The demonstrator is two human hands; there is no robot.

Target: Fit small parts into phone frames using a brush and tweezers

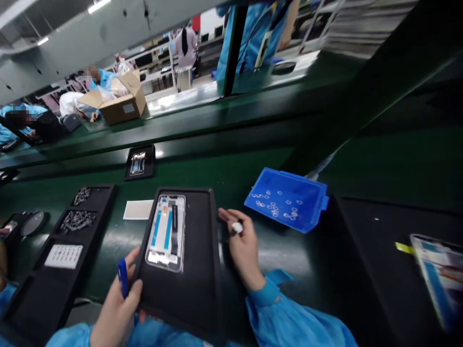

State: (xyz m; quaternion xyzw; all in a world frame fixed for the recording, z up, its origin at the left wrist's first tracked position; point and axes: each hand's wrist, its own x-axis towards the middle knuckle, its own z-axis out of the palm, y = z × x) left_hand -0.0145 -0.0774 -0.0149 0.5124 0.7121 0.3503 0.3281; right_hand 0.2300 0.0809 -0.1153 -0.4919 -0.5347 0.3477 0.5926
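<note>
A black tray (198,241) holds a phone frame (165,231) with blue strips, lying in its left half. My left hand (121,299) grips the tray's lower left edge, with a blue pen-like tool (123,277) between its fingers. My right hand (242,241) is beside the tray's right edge, its fingers curled around a dark tool with a white end (237,227). Right of that hand, a blue plastic tray (307,193) carries several small ring-like parts.
A long black compartment tray (54,289) with small dark parts and a white sheet of parts stands left. Beyond are a white card (138,209) and a smaller black tray (150,166). Another phone frame (439,274) lies far right. People sit past the open carton (123,107).
</note>
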